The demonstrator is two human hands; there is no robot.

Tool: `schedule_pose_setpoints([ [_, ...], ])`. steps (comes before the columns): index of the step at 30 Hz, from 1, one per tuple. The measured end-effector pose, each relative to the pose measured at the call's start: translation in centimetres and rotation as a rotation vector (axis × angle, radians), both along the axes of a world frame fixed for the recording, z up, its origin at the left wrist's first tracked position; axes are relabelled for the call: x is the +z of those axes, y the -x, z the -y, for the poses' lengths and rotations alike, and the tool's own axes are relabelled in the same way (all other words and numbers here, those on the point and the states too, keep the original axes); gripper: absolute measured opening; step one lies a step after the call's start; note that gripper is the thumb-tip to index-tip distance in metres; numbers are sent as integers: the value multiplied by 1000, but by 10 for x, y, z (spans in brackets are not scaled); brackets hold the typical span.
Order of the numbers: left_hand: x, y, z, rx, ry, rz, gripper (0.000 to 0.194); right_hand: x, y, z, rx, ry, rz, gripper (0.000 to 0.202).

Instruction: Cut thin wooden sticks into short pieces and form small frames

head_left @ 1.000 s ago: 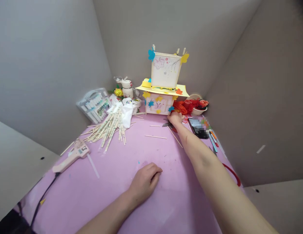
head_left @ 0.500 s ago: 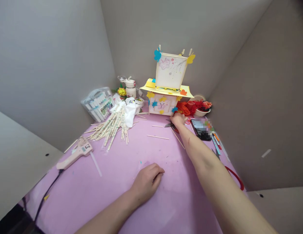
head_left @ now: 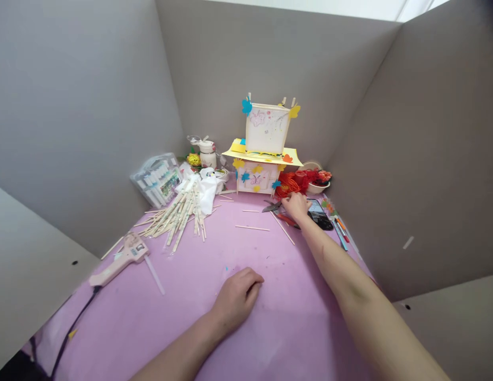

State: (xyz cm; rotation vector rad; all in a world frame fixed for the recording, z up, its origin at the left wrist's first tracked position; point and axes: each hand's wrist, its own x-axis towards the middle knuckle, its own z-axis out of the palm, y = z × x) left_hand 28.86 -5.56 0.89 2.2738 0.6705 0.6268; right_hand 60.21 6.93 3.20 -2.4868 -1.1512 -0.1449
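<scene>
Your right hand (head_left: 296, 206) is over the red-handled metal cutters (head_left: 272, 207); I cannot tell how far its fingers open or whether they grip. Your left hand (head_left: 239, 296) curls loosely on the purple tabletop (head_left: 151, 330), contents hidden.

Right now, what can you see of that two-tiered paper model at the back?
The two-tiered paper model stands upright on the purple table near the grey back panel. Its pale panels look like paper on thin sticks, some poking above the top. A yellow sheet juts out like eaves between the tiers. Both front panels carry drawings; blue, yellow and orange cutouts decorate it. Red cord lies beside its lower tier; contact is unclear. The right hand is near but looks apart.
</scene>
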Motion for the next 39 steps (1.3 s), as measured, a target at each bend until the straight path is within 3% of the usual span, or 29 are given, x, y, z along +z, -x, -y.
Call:
schedule_pose_setpoints([
  [6,0,-1,1,5,-19,-3,20,-2,-31,64,-150,51,-33,57],
  [10,1,-1,2,17,-31,2,20,-8,-38,101,-226,64,-74,67],
  [15,0,-1,3,19,-57,26,19,-7,-20,127,-240,39,-104,61],
  [20,-1,0,4,39,-64,36,20,-7,20,144,-147,12,-98,54],
  [25,0,1,4,56,-53,75,21,-15,73,162,86,-81,-112,41],
  [28,1,1,4,69,-25,140,19,-15,106,170,400,-234,-217,27],
  [32,3,1,4,170,222,217,23,-11,147,176,743,-420,-335,17],
  [35,7,6,3,281,271,263,34,-14,169,180,853,-464,-350,20],
  [39,17,16,0,343,74,316,44,-21,179,185,909,-439,-344,23],
])
